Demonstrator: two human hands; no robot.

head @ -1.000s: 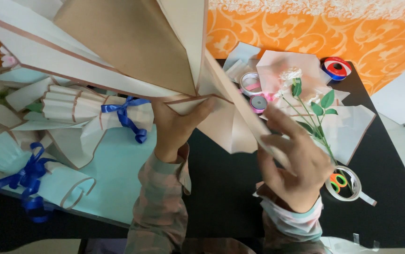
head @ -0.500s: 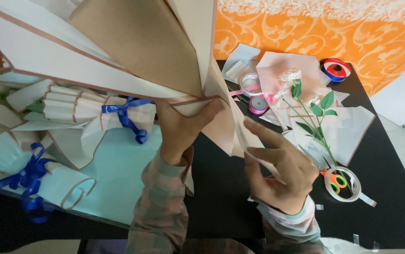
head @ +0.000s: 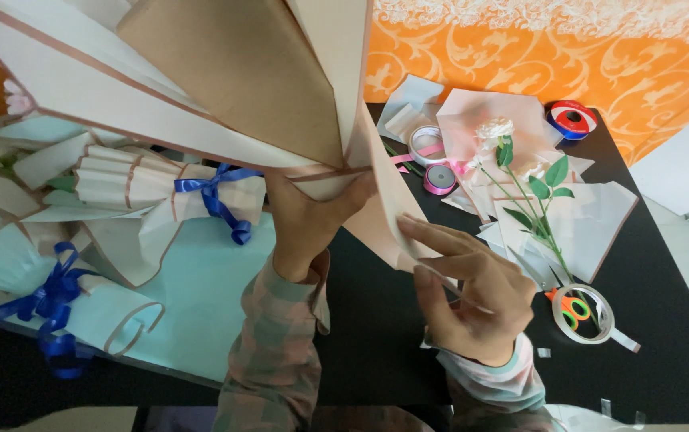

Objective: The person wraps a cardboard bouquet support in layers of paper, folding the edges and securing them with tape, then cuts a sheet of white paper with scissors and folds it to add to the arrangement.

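A: Start at the left of the frame. What lies there?

B: Two finished wraps on a pale blue sheet (head: 200,296). The lower one (head: 80,308), at the lower left, is rolled blue-and-cream paper tied with a dark blue ribbon bow (head: 52,292). Above it, at mid left, a pleated cream wrap (head: 132,180) carries its own blue bow (head: 216,196). Both look done and set aside.

A: And the piece in hand?

B: A big cone of cream and kraft-brown wrapping paper (head: 224,88) fills the upper left and centre, held up close to the camera. The left hand (head: 308,220), at centre, is closed around its narrow base, thumb across the gathered edges. Just right of it the right hand (head: 472,300) pinches the lower edge of a peach-toned outer flap (head: 384,216) between thumb and fingertips.

A: How far along would you judge it?

B: The layers seem folded and gathered, but I see no ribbon or tape at the neck, so I'd say the binding is left. Whether any flowers sit inside the cone, I cannot tell.

A: What's on the right?

B: On the black table (head: 664,320): a pink ribbon spool (head: 440,178) at upper centre, a red-and-blue tape roll (head: 572,118) at the upper right, a white-flowered stem (head: 532,200) lying loose on paper offcuts (head: 600,224), and a clear tape roll (head: 584,314) at lower right with orange-handled scissors (head: 566,302) showing through it.
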